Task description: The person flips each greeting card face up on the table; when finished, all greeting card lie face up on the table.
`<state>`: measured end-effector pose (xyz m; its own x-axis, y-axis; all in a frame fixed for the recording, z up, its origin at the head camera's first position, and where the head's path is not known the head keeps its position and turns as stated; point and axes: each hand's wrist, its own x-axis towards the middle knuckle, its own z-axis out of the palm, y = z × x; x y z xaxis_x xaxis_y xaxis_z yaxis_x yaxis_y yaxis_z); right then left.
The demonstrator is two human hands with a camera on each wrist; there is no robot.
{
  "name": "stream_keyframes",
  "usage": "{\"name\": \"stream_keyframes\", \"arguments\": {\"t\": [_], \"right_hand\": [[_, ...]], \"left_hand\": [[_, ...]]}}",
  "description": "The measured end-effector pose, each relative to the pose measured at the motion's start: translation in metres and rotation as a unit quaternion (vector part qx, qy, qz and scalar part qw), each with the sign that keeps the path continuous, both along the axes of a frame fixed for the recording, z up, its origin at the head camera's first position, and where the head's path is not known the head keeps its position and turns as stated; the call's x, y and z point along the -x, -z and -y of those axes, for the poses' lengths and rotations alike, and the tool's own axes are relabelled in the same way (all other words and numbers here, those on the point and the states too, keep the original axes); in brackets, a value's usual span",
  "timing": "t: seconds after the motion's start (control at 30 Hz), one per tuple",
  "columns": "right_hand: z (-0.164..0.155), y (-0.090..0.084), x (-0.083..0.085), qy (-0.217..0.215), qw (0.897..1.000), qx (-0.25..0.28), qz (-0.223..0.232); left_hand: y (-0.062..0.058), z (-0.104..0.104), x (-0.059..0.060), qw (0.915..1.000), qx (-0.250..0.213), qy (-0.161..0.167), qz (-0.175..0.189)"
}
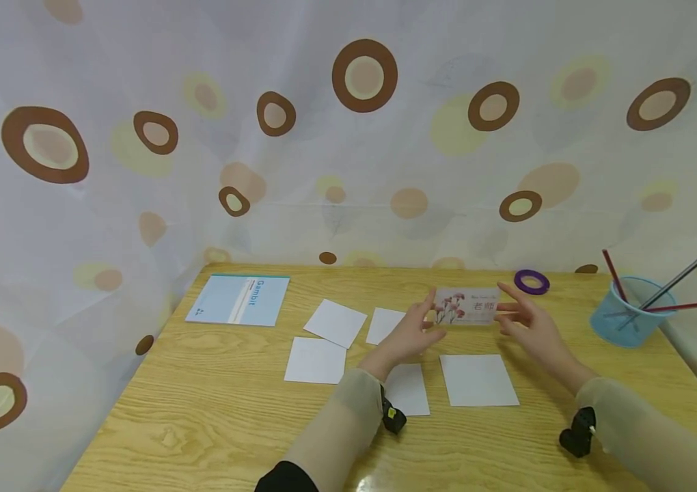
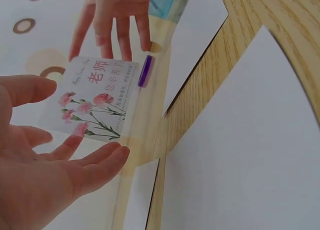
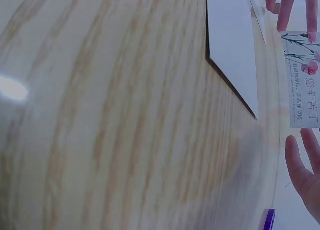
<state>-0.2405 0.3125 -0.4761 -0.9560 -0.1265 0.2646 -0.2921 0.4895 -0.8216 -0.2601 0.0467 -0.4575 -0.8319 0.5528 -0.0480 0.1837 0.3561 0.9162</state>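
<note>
Both hands hold up a small greeting card [image 1: 467, 307] over the back right of the table. It shows pink carnations and Chinese lettering. At the card's left edge, fingertips of my left hand [image 1: 406, 335] touch it, the thumb standing apart below. My right hand [image 1: 533, 335] is at the opposite short edge, fingers spread and fairly straight. The left wrist view shows the card [image 2: 100, 97] between the left hand [image 2: 55, 165] and the right hand [image 2: 120, 15]. In the right wrist view the card [image 3: 302, 90] is cut off by the frame edge.
Several square white papers lie about, one paper [image 1: 479, 380] below the card, another [image 1: 335, 323] to the left. A light blue "Gambit" booklet [image 1: 238, 299] is at the back left. At the back right are a purple ring [image 1: 531, 281] and a blue cup [image 1: 625, 331] with pencils.
</note>
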Motion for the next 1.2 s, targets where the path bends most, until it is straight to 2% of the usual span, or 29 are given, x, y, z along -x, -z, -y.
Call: {"name": "stream_keyframes", "arguments": {"t": [0.13, 0.3, 0.53, 0.87, 1.07, 1.2], "right_hand": [[-0.0007, 0.001, 0.0014, 0.011, 1.0, -0.013, -0.007], [-0.0018, 0.001, 0.002, 0.02, 0.999, -0.028, -0.007], [-0.002, 0.0009, 0.0036, 0.039, 0.997, -0.072, -0.015], [-0.006, 0.005, 0.0073, 0.051, 0.988, -0.145, -0.025], [-0.0081, 0.0049, 0.01, 0.035, 0.987, -0.157, -0.027], [-0.0075, 0.0022, 0.0098, 0.03, 0.986, -0.162, -0.009]], "left_hand": [[0.0002, 0.001, 0.0005, 0.9992, -0.033, -0.01, 0.021], [0.0025, 0.0024, 0.0035, 0.9978, -0.053, -0.02, 0.035], [0.0044, 0.0034, 0.0056, 0.9983, -0.046, -0.025, 0.027], [0.0056, 0.0012, 0.0053, 0.9976, -0.044, -0.037, 0.039], [0.0079, 0.0001, 0.0045, 0.9967, -0.047, -0.038, 0.054], [0.0096, -0.0008, 0.0041, 0.9961, -0.044, -0.043, 0.063]]}}
